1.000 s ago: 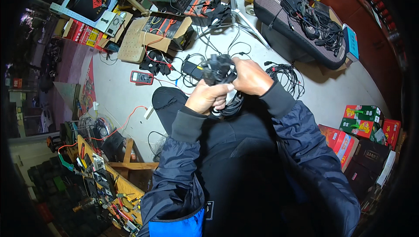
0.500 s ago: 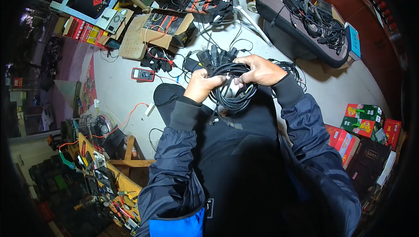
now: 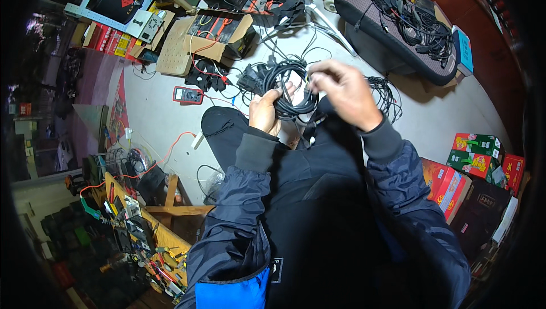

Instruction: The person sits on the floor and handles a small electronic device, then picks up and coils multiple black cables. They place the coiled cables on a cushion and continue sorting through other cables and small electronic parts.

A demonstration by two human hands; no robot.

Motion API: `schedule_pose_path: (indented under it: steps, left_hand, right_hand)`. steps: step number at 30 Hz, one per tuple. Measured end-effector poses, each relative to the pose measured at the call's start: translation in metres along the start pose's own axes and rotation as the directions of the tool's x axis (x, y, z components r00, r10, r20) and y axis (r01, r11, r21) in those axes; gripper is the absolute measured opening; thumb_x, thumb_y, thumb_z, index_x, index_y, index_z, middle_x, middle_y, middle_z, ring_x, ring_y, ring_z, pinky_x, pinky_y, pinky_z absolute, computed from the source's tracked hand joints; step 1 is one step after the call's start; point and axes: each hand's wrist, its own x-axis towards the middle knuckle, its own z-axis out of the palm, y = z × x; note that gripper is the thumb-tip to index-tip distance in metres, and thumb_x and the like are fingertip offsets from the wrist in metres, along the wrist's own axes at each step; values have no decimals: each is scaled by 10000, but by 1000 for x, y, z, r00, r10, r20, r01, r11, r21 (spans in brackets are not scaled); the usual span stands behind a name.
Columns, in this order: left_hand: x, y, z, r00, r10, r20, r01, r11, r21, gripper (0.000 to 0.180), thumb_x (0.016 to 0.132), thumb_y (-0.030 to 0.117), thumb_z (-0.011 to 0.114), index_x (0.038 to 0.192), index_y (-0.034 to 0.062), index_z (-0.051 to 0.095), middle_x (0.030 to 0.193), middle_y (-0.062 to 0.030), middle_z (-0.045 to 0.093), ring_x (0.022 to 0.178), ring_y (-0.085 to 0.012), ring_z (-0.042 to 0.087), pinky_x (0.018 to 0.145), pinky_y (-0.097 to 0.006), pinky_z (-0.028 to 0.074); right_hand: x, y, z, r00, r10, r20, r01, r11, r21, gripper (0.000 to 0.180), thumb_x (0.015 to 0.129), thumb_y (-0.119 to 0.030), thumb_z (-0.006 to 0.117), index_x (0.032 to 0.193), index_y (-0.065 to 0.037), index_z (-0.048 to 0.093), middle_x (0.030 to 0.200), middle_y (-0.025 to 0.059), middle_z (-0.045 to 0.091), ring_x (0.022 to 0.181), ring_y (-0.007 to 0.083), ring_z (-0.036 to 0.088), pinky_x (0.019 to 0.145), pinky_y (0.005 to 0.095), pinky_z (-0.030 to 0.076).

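Note:
A coil of black cable (image 3: pixel 291 111) hangs over my lap, its loops gathered in a loose ring. My left hand (image 3: pixel 265 111) grips the coil's left side, thumb over the loops and fingers behind them. At the coil's upper right, my right hand (image 3: pixel 346 91) has its fingers curled together and slightly blurred. Whatever lies between those fingertips is too small to make out. Black plugs (image 3: pixel 250 79) bunch just beyond the coil on the left, with thin cords trailing off behind.
A red multimeter (image 3: pixel 188 95) lies left on the white floor. Cables pile up on a cushioned seat (image 3: pixel 358 7) at the far right. An open cardboard box (image 3: pixel 209 50) stands ahead. Tools cover a wooden board (image 3: pixel 153 235) at lower left; red boxes (image 3: pixel 442 181) sit right.
My right hand has come off the coil's loops and moved right, fingers drawn together. My left hand keeps its hold, and the coil has shifted slightly left and turned.

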Motion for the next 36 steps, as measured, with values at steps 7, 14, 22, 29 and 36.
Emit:
schedule_pose_path:
  steps: [7,14,22,29,36]
  left_hand:
    - [-6,-10,-5,992,60,115,-37,981,-193,189,891,-71,532,1042,-113,637,969,-149,696,869,-221,690,830,-331,561]
    - [-8,-10,-5,994,1,109,15,989,-147,136,886,-77,547,972,-99,650,930,-132,694,863,-209,683,854,-341,551]
    - [-12,-1,3,982,73,175,-65,996,-53,120,857,-82,576,923,-125,665,906,-135,695,809,-213,676,831,-324,546]
    - [-11,-3,5,947,237,216,-275,946,168,232,825,-64,595,1035,-87,692,945,-84,704,837,-165,656,800,-289,515]
    - [-7,-10,8,882,433,184,-469,781,412,120,839,-30,625,943,-37,684,873,-29,686,766,-102,585,715,-281,481]
  right_hand:
    - [5,18,42,1000,-23,11,26,899,-437,300,863,-146,711,1100,36,693,1008,259,706,970,418,681,871,454,538]
    - [6,28,47,998,57,36,-23,795,-606,239,818,-139,709,965,25,617,931,261,688,947,453,653,807,534,503]
    - [7,43,47,968,218,121,-230,969,89,83,900,2,603,906,0,520,828,47,618,723,88,510,641,279,431]
    - [1,34,41,970,241,24,-235,911,340,96,961,-52,622,1012,29,627,901,45,678,839,83,621,733,243,488]
    - [-2,23,24,953,284,106,-267,624,734,134,987,-97,588,958,15,656,765,-3,582,695,59,485,667,213,386]
